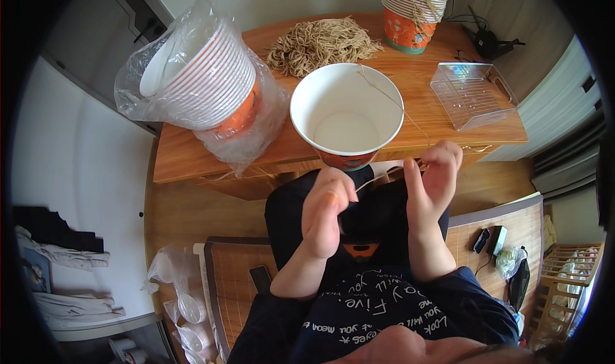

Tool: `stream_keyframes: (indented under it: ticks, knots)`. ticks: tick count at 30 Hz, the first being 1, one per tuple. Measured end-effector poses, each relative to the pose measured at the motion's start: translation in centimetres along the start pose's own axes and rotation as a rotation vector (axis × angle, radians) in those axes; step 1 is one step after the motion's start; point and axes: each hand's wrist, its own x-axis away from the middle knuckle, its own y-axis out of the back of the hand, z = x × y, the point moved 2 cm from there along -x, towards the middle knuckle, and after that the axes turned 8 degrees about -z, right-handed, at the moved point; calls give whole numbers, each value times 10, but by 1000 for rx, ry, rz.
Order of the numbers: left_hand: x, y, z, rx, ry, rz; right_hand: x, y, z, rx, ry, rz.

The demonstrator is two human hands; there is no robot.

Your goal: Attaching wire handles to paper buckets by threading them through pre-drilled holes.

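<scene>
A white paper bucket (311, 111) with an orange and green outside stands upright at the desk's front edge, its inside facing up. A thin tan string (415, 126) hangs over its far rim, crosses the opening and runs down to my right hand (433, 188). In that hand the fingers are curled around the string, with the thumb raised beside them. Lower and to the left, my left hand (322, 213) is closed, thumb and fingertips pinching a stretch of string that spans toward the right hand. Both hands are just in front of the bucket, above my lap.
Behind the bucket lies a heap of tan strings (323, 42). A plastic-wrapped stack of buckets (214, 76) leans at the left; another bucket stack (410, 31), draped with strings, stands at the back right. A clear plastic tray (473, 98) sits on the wooden desk (506, 130).
</scene>
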Motion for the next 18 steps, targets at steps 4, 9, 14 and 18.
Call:
stream_keyframes:
  ticks: [4, 9, 14, 18]
  knots:
    - [0, -1, 5, -41, 51, 231, -6, 1, 34, -94, 135, 370]
    - [8, -6, 6, -16, 129, 214, -7, -2, 33, -217, 9, 505]
    - [13, -1, 12, -69, 113, 219, -1, 0, 23, -218, -41, 562]
    - [13, 2, 14, -69, 111, 218, -6, -9, 30, -251, -53, 565]
